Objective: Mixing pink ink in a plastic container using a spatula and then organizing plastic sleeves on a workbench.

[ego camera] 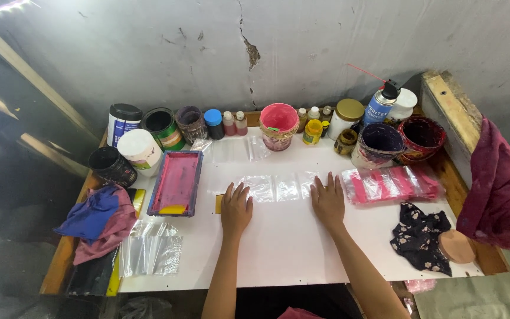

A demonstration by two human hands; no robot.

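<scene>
Bags (278,188) in left-right row between hands

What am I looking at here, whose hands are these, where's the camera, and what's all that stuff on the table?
This is one picture from a camera worn on a person's head, looking down at their own two bare hands. There is no machine. The left hand and the right hand lie flat and open on a white board, holding nothing. Their fingertips touch a row of small clear plastic bags. To the left sits a small printing frame with pink ink, then a pile of blue and pink rags and a stack of clear bags. To the right lie pink-printed bags and a dark flowered cloth. Along the wall stand paint pots, small bottles and a spray can.
</scene>
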